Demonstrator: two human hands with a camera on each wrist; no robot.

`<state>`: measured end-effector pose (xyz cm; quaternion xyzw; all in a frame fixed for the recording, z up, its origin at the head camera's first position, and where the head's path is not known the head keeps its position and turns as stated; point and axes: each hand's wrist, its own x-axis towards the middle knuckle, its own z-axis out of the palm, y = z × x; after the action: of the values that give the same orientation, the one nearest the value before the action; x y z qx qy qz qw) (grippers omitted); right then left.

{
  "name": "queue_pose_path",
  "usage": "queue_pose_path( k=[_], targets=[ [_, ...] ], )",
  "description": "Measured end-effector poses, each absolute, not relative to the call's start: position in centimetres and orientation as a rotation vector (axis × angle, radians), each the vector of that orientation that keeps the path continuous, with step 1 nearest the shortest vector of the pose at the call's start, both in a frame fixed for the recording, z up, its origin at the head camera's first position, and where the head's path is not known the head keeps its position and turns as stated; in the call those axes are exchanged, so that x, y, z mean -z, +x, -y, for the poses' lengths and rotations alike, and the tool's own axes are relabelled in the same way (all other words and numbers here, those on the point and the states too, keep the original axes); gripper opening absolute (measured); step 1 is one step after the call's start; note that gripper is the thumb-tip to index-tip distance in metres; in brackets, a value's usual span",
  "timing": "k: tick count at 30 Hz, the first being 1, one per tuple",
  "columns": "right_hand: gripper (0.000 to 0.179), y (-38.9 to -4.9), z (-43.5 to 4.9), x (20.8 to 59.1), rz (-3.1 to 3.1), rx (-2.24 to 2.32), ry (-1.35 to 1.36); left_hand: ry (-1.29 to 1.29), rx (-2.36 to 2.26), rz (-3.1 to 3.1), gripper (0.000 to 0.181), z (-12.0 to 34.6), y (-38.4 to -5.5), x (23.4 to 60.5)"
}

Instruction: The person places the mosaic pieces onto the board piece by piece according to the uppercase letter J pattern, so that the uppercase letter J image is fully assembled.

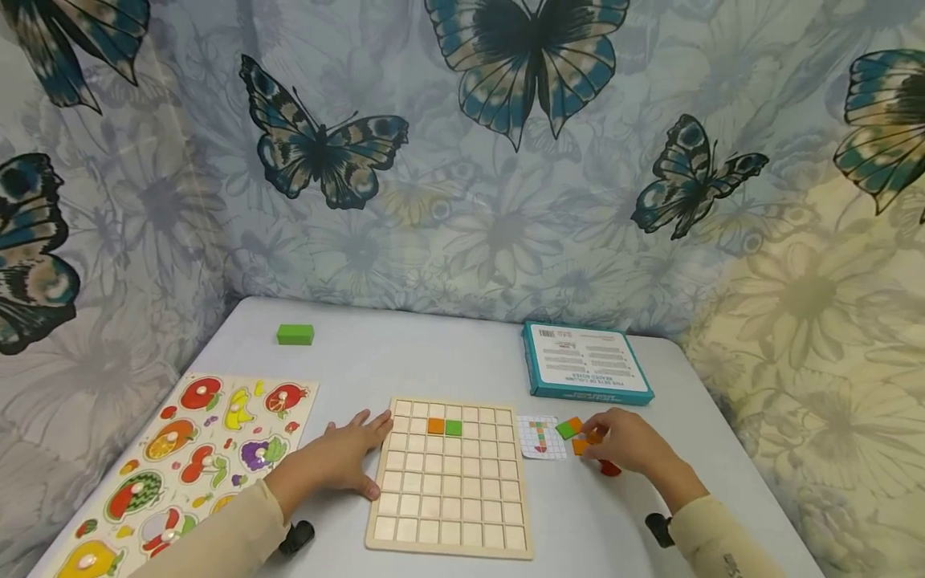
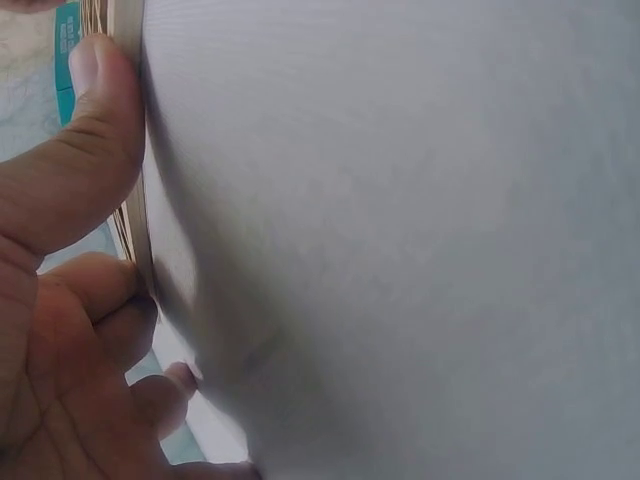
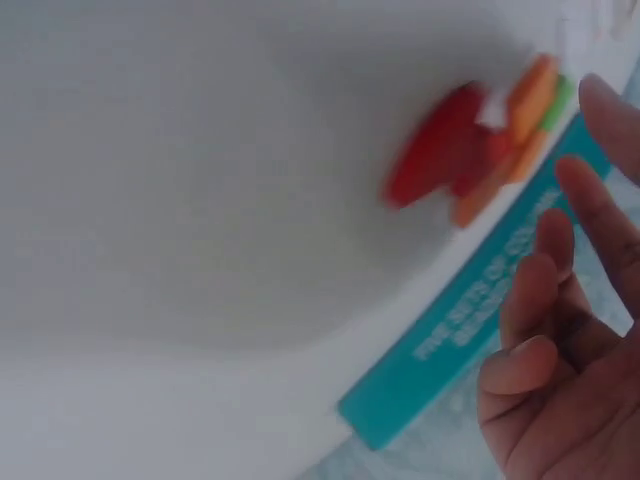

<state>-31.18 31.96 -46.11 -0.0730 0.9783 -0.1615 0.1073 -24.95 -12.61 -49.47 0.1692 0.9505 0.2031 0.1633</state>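
A wooden grid board (image 1: 451,484) lies in the middle of the table, with an orange square tile (image 1: 436,426) and a green one (image 1: 453,428) side by side in its upper rows. Fingers spread, my left hand (image 1: 338,456) touches the board's left edge; in the left wrist view the thumb lies along the rim. At the right, my right hand (image 1: 630,440) hovers over a small cluster of orange, green and red pieces (image 1: 569,429). Its thumb and index finger are apart in the right wrist view, where a red piece (image 3: 437,145) lies beside the others.
A small pattern card (image 1: 542,437) lies between board and loose pieces. Behind it sits a teal box (image 1: 588,363). A fruit puzzle board (image 1: 238,429) covers the table's left side, and a green block (image 1: 295,335) stands at the back left. Butterfly-print fabric (image 1: 462,241) encloses the table.
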Motion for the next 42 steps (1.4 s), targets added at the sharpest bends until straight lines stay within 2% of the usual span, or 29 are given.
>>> queue_pose_path(
  k=[18,28,34,42],
  targets=[
    [0.023,-31.1,-32.4,47.8,-2.853,0.471,-0.223,0.468,-0.567,-2.716,0.107,13.0,-24.5,49.0],
    [0.022,-31.6,-32.0,48.0,-2.816,0.648,-0.263,0.458,-0.546,-2.735,0.107,13.5,-24.5,49.4],
    [0.02,-31.5,-28.2,47.5,-2.769,0.761,-0.354,0.466,-0.567,-2.724,0.107,13.1,-24.5,49.5],
    [0.02,-32.3,-20.7,47.4,-2.809,0.5,-0.576,0.482,-0.545,-2.727,0.107,12.5,-24.8,49.4]
  ],
)
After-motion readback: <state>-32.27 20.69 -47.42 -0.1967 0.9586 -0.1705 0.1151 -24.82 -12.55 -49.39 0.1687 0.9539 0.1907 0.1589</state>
